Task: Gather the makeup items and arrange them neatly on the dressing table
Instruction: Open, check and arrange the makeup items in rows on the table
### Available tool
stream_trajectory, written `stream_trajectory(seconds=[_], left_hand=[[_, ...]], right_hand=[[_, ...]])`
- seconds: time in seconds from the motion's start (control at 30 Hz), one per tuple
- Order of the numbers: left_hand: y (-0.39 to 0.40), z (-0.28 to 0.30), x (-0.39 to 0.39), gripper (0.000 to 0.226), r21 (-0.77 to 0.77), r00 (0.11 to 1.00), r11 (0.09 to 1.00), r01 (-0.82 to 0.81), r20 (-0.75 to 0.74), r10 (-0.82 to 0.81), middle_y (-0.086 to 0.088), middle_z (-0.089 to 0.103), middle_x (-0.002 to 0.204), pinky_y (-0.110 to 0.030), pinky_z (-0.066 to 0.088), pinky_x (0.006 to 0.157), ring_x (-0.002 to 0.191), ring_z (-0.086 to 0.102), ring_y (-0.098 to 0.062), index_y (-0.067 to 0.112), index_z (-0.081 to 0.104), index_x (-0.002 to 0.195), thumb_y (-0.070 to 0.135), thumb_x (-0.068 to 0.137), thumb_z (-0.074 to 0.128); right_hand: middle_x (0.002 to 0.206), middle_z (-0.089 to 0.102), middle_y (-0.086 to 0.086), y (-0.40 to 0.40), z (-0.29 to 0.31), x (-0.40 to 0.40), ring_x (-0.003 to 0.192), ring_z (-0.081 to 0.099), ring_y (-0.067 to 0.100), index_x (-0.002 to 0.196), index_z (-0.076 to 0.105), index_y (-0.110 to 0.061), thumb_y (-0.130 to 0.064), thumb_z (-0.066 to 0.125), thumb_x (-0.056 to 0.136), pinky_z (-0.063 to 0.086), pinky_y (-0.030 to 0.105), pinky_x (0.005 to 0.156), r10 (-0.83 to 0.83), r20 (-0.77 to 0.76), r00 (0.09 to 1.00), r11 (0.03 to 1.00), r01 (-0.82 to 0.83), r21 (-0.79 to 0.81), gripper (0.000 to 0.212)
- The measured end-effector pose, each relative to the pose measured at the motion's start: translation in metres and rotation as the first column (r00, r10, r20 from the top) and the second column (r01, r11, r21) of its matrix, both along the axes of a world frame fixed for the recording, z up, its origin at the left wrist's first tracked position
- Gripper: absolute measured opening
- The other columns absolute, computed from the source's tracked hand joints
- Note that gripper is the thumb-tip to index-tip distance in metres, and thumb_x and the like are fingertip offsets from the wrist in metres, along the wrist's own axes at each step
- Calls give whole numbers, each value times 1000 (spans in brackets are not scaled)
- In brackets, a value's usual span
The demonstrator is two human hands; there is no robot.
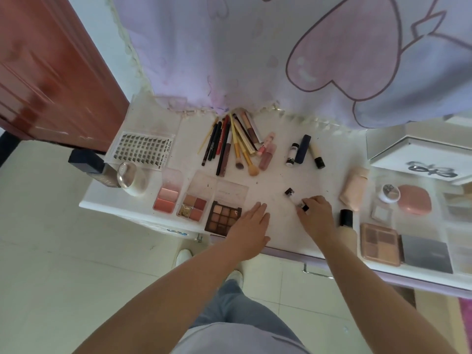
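My right hand (315, 215) pinches a small clear black-capped vial (296, 199) near the white dressing table's (275, 180) front edge, my left hand (251, 226) flat beside it.

The lash tray (143, 149) reads "XOYO" (along its right edge); other lettering seems too blurred to read.

bare tabletop (275, 180) mid-table, brush pile (231, 144) behind, palettes (201, 203) left

Left hand (251, 227) flat, right hand (315, 217) curled, pinching.
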State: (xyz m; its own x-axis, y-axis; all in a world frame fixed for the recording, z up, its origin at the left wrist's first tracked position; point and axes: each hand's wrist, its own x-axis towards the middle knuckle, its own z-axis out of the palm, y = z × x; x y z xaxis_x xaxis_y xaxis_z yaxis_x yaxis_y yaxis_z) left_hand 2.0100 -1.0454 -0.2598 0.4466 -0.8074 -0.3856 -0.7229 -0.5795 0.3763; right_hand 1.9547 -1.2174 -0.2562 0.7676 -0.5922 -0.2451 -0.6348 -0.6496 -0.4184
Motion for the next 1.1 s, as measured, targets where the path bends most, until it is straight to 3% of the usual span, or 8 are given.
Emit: stream_trajectory(seconds=[0.33,0.53,0.77,0.9,0.97,1.03,1.1], left_hand=[[-3,-12,-7,66,180,993,980,79,69,-93,-11,-21,152,-33,-10,113,140,-19,-23,4,-13,142,34,98,26],[-6,-8,-9,63,229,990,968,104,68,-122,-13,-24,150,-35,-12,113,139,-22,-26,2,-17,140,31,99,21],[-8,-14,-7,64,258,989,961,101,76,-125,-13,-27,149,-33,-15,110,139,-23,-25,1,-19,139,32,99,20],[-12,-6,-8,67,286,993,955,74,67,-97,-13,-24,150,-33,-11,113,140,-21,-23,2,-16,141,35,98,24],[-17,3,-8,67,255,1000,967,10,19,-16,-10,-15,154,-32,-3,115,142,-12,-21,4,-7,144,37,97,28],[-25,13,-10,58,108,971,973,-203,-109,215,-10,13,153,-30,14,112,140,16,-22,5,13,144,36,97,31],[-37,26,-17,42,-58,801,853,-519,-382,461,-15,49,124,-27,38,89,105,53,-25,8,35,132,31,98,32]], right_hand=[[101,57,31,29,-1,-55,96,54,40,96,63,15,11,63,74,36,27,85,-168,210,963,980,140,142,22],[103,57,30,29,-1,-52,97,54,38,98,62,15,8,63,76,29,11,79,-222,191,956,968,193,160,24],[103,58,27,25,-2,-53,96,55,37,98,63,13,6,64,76,28,9,80,-221,193,956,965,185,186,23],[110,56,17,15,2,-55,97,54,26,107,61,5,-7,61,83,28,7,74,-197,120,973,947,157,281,27],[107,58,14,8,6,-56,91,52,22,109,60,-1,-15,56,87,28,12,66,-80,56,995,942,58,330,26],[97,61,12,3,11,-57,82,50,17,109,58,-4,-20,50,92,31,16,62,21,38,999,899,-36,436,25],[79,58,3,0,20,-57,73,49,15,102,57,-7,-22,45,94,37,14,59,78,68,995,858,-102,503,21]])
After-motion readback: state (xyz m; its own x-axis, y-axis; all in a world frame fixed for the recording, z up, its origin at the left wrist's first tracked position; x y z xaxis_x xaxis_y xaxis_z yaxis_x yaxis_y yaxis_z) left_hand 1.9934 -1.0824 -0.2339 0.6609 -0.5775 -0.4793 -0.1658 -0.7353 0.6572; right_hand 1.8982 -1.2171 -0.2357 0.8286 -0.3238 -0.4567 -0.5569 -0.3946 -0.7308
